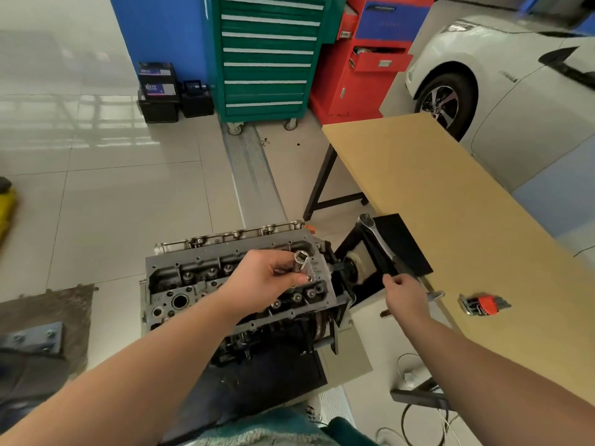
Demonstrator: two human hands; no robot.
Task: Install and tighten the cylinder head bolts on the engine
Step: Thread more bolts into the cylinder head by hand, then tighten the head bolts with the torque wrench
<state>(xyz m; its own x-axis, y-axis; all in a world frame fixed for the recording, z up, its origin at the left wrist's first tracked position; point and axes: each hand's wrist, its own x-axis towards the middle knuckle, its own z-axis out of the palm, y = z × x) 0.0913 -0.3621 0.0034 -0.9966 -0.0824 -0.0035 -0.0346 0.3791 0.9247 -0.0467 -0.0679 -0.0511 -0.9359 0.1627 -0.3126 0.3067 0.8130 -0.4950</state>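
A green drawer cabinet point(267, 56) stands beside a red cabinet point(363, 62). Black batteries point(159, 91) sit left of it. A white car point(502, 75) is parked behind the tan surface point(450, 194).

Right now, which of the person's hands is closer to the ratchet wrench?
The right hand: its fingers reach the handle end of the ratchet wrench. The left hand is farther off, over the engine, holding a socket.

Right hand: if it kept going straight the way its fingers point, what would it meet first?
Most likely the ratchet handle lying on the black mat, just ahead of the right hand. Depth is uncertain from this one view.
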